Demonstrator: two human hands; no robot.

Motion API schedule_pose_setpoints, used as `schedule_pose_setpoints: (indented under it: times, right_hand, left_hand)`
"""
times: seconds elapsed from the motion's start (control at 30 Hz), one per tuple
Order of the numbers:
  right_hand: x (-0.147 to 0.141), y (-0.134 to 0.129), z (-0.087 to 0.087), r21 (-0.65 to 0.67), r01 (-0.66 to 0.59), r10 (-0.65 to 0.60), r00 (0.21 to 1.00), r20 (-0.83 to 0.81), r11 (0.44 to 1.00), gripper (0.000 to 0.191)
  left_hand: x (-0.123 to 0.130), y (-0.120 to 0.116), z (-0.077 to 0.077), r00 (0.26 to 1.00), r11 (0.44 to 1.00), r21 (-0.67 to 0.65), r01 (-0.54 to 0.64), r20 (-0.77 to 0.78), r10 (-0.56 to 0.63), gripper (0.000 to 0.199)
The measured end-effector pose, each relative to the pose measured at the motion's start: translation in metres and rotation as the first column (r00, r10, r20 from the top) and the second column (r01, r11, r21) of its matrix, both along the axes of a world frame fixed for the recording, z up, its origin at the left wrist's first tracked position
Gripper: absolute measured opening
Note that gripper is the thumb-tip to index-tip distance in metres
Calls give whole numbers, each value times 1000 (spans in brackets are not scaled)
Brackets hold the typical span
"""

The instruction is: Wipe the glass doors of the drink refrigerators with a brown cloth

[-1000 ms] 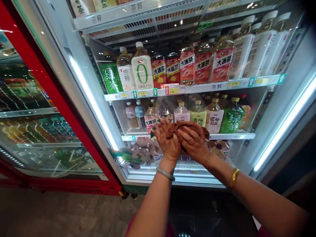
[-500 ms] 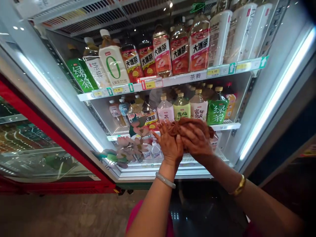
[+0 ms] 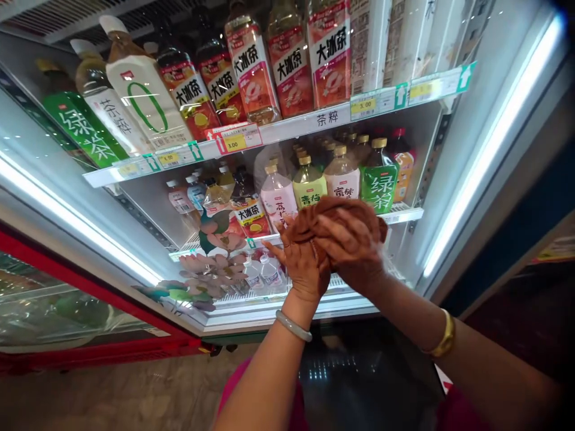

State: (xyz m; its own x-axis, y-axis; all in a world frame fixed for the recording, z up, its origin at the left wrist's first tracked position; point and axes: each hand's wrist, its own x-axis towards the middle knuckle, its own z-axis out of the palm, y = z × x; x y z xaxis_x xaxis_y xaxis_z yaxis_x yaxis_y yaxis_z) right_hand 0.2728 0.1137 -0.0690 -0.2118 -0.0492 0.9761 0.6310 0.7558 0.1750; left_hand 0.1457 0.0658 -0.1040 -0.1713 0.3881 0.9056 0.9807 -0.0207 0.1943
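Observation:
A bunched brown cloth (image 3: 345,209) is held up in front of a lit drinks cooler with a glass front. My right hand (image 3: 353,248) has its fingers wrapped over the cloth. Beside it, my left hand (image 3: 303,260) grips the cloth's left end, with some fingers spread outward. Behind the cloth are a pink-labelled bottle (image 3: 278,200), a yellow-green one (image 3: 309,185) and a green one (image 3: 380,179) on the middle shelf. A flower decoration (image 3: 213,272) shows left of my hands.
The upper shelf edge (image 3: 291,129) carries price tags below large tea bottles (image 3: 287,66). Small clear bottles (image 3: 271,272) stand on the bottom shelf. A red-framed cooler (image 3: 90,284) is at the left. Grey-brown floor (image 3: 171,389) lies below.
The view has moved closer to the cooler, and the shelves have shifted left in it. Both hands still hold the cloth, which shows more above the right fingers.

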Motion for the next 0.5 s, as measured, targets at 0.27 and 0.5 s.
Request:
schedule_pose_setpoints:
  times: [0.27, 0.5]
  right_hand:
    - [67, 35, -22, 69, -113, 94, 968, 234, 991, 12]
    - [48, 29, 11, -44, 16, -19, 997, -76, 999, 16]
  left_hand:
    - [6, -10, 5, 981, 995, -41, 93, -164, -99, 86]
    - [37, -7, -5, 951, 984, -55, 170, -253, -179, 87]
